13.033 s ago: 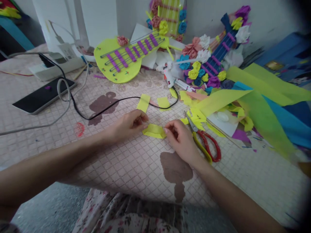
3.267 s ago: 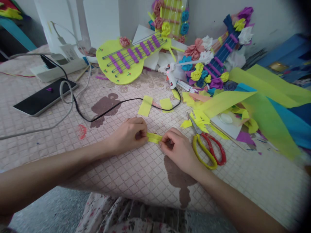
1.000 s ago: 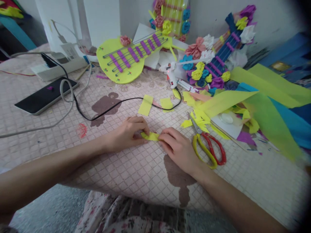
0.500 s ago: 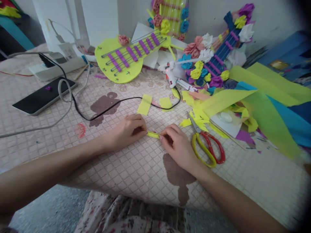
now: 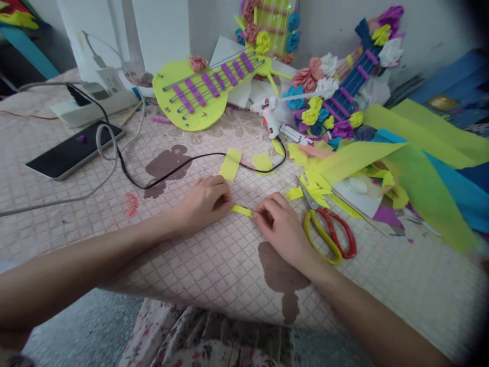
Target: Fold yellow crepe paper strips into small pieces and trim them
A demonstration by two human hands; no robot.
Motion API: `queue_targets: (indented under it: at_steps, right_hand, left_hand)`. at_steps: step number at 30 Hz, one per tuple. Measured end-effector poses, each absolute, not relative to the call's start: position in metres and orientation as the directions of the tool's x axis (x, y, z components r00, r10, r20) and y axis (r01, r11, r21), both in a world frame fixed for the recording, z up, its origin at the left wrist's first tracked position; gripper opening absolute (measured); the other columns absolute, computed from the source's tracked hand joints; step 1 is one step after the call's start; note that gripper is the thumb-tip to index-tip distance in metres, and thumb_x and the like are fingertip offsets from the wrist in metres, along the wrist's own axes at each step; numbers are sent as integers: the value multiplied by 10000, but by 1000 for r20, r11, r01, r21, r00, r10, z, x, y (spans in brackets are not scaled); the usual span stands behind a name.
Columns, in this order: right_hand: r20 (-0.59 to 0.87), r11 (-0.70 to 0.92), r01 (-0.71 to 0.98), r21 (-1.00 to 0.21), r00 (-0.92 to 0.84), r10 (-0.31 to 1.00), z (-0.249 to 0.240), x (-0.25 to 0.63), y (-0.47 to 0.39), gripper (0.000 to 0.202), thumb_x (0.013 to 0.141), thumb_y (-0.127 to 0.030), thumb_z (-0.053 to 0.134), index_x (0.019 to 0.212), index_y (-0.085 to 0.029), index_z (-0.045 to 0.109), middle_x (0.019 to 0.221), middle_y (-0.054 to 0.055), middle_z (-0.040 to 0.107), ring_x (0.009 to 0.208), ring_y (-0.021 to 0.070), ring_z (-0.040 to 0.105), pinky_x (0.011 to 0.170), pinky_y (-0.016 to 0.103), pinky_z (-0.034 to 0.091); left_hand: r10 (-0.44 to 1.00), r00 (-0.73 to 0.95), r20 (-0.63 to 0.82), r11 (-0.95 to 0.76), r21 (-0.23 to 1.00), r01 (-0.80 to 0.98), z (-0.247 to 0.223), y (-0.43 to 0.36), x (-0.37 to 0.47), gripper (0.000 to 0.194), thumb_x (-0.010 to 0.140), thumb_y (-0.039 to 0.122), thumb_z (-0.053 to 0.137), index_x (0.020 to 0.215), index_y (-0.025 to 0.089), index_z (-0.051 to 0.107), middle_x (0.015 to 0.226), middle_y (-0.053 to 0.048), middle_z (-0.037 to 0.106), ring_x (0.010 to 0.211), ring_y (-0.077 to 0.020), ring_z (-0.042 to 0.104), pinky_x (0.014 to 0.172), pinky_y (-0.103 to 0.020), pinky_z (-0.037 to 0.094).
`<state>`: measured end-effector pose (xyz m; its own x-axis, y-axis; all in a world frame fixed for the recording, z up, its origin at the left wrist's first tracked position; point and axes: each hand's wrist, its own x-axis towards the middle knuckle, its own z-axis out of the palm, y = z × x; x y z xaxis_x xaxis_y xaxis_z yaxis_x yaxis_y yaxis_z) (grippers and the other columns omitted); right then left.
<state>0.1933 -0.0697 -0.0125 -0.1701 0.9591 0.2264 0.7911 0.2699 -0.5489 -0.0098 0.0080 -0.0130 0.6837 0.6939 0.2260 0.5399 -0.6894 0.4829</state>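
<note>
A narrow yellow paper strip (image 5: 242,210) stretches between my two hands, just above the quilted cloth. Its left end is pinched in the fingertips of my left hand (image 5: 208,201). The other end sits between the thumb and fingers of my right hand (image 5: 280,224). To the right of my right hand lie scissors (image 5: 324,229) with one yellow and one red handle, blades slightly apart and pointing away. Beyond my hands are two yellow paper pieces, one a rectangle (image 5: 230,164), the other a smaller square (image 5: 262,162).
A white glue gun (image 5: 271,122) stands behind, its black cord (image 5: 171,171) crossing the cloth. Paper guitars, a yellow one (image 5: 191,97) and a blue one (image 5: 351,86), are at the back. Yellow paper sheets (image 5: 362,158) and scraps lie right. A phone (image 5: 72,153) and power strip (image 5: 91,107) are left.
The strip between my hands now looks flatter and a little more exposed. Both hands keep their pinch on it. The whole view has shifted slightly.
</note>
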Motion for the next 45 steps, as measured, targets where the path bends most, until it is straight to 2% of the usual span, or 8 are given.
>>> queue_targets:
  at_steps: [13, 20, 24, 29, 33, 37, 41, 45]
  right_hand:
    - [146, 242, 804, -544, -193, 970, -11, 195, -68, 97, 841, -118, 498, 807, -206, 475, 907, 43, 492, 777, 173, 541, 669, 328, 460]
    - [236, 334, 767, -547, -241, 941, -10, 197, -70, 88, 869, -134, 497, 828, -211, 488, 842, 30, 563, 761, 170, 552, 662, 304, 437]
    - [291, 398, 761, -513, -283, 914, -11, 200, -72, 96, 880, -122, 505, 834, -206, 494, 781, 17, 588, 711, 159, 560, 643, 286, 426]
    - [383, 449, 749, -487, -279, 881, -10, 202, -74, 78, 904, -151, 496, 847, -204, 510, 800, 27, 601, 731, 156, 569, 656, 281, 431]
    - [379, 379, 665, -644, -153, 913, -6, 202, -76, 35, 888, -196, 536, 903, -222, 519, 818, 12, 606, 693, 136, 560, 646, 277, 457]
    - [206, 195, 419, -887, -19, 978, -2, 199, -76, 304, 789, -232, 660, 1053, -224, 509, 864, 8, 610, 685, 126, 570, 617, 267, 487]
    - [65, 76, 346, -935, -44, 997, -1, 197, -74, 198, 775, -258, 668, 938, -212, 565, 809, 9, 629, 700, 136, 582, 608, 267, 483]
    - [57, 72, 332, -940, -56, 997, -2, 197, -72, 102, 795, -240, 633, 875, -209, 578, 792, 5, 638, 682, 130, 579, 599, 262, 475]
  left_hand:
    - [693, 681, 235, -670, 559, 489, -10, 8, -11, 33, 802, 152, 552, 796, 149, 584, 859, -47, 571, 814, -161, 539, 732, -280, 448]
    - [681, 700, 214, -625, 669, 403, -4, 10, -15, 191, 871, 283, 559, 1014, 160, 587, 984, -67, 622, 836, -147, 578, 719, -255, 466]
    - [659, 730, 184, -613, 693, 379, -1, 8, -8, 404, 765, 437, 706, 1038, 158, 602, 986, -62, 658, 902, -176, 603, 747, -262, 471]
    - [639, 768, 31, -475, 802, 362, 8, 7, 8, 198, 815, 324, 643, 897, 145, 660, 823, -27, 695, 742, -130, 617, 651, -225, 461]
    - [655, 755, -22, -367, 864, 344, 13, 11, 14, 195, 797, 318, 641, 812, 126, 673, 748, -32, 691, 691, -122, 609, 607, -209, 455]
    - [678, 733, -49, -307, 887, 344, 15, 13, 14, 192, 783, 321, 646, 787, 130, 670, 720, -19, 680, 651, -107, 582, 588, -203, 445]
    - [692, 717, -83, -284, 882, 376, 17, 10, 13, 200, 784, 327, 637, 778, 130, 664, 698, -16, 666, 635, -108, 569, 580, -209, 439]
    - [678, 731, -78, -292, 884, 366, 17, 9, 12, 194, 799, 323, 616, 801, 134, 659, 711, -15, 671, 641, -107, 573, 576, -205, 434]
